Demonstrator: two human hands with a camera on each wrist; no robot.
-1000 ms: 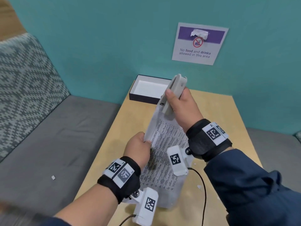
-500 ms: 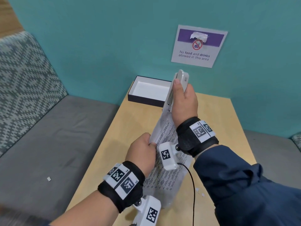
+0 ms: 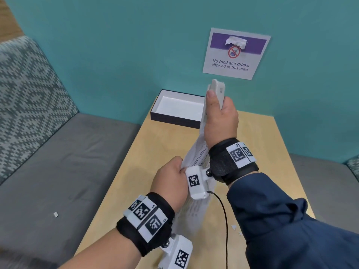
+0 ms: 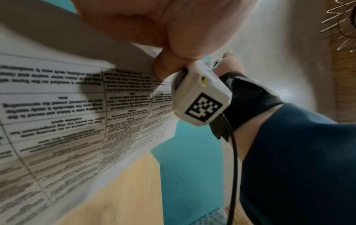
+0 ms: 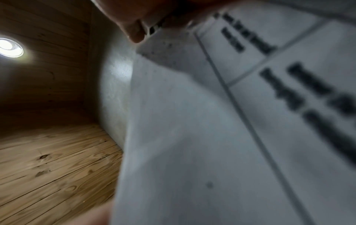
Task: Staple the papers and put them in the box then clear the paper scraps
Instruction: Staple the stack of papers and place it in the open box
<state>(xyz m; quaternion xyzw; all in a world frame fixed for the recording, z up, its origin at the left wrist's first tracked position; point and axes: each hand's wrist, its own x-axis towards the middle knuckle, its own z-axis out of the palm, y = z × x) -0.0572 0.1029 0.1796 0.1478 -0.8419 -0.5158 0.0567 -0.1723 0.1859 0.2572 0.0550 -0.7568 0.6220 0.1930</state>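
The right hand [image 3: 220, 121] is still gripping the white stapler [image 3: 218, 94], now turned more upright. The left hand [image 3: 171, 181] is still pinching the printed papers [image 3: 196, 158], now bunched narrower

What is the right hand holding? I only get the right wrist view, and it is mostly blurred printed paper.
Observer: In the head view, the right hand grips a white stapler, upright at the top corner of the papers.
Operator: And where is the other hand?
Observer: The left hand pinches the papers' left edge, lower down.
Operator: Is the box in place?
Observer: Yes, the box sits open at the far left corner of the table, beyond both hands.
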